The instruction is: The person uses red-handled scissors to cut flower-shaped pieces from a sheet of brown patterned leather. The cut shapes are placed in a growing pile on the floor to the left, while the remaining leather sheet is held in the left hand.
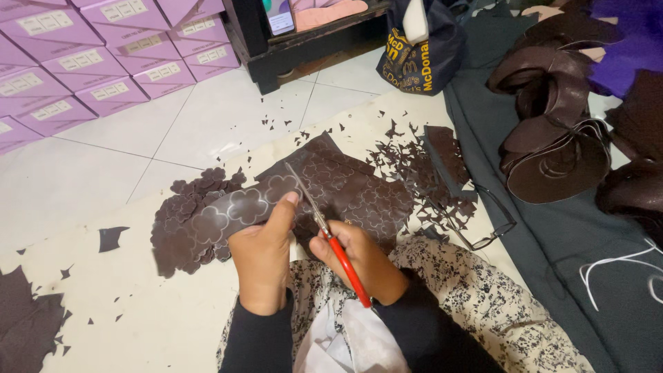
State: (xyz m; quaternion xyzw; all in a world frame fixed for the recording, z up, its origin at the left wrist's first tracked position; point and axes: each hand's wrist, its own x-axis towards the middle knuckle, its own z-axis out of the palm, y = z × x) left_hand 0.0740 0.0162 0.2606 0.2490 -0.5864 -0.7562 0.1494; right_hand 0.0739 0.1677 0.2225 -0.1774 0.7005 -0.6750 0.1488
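- Scissors (330, 238) with red handles sit in the right hand (359, 259), fingers closed around the handles, blades pointing toward the upper left of the frame.
- Left hand (262, 252) pinches a strip of dark brown sheet (235, 211) marked with pale flower outlines, thumb pressed on top, at the middle of the frame.
- Blades lie across a larger brown sheet (352, 190) with the same flower pattern, just right of the strip.
- Cut flower shapes (186, 221) lie heaped left of the hands on a cream mat (159, 318).
- Small brown scraps (407, 162) scatter toward the upper right.
- Eyeglasses (487, 224) rest right of the hands, beside grey cloth (573, 262).
- Lilac boxes (103, 55) stack in the upper left.
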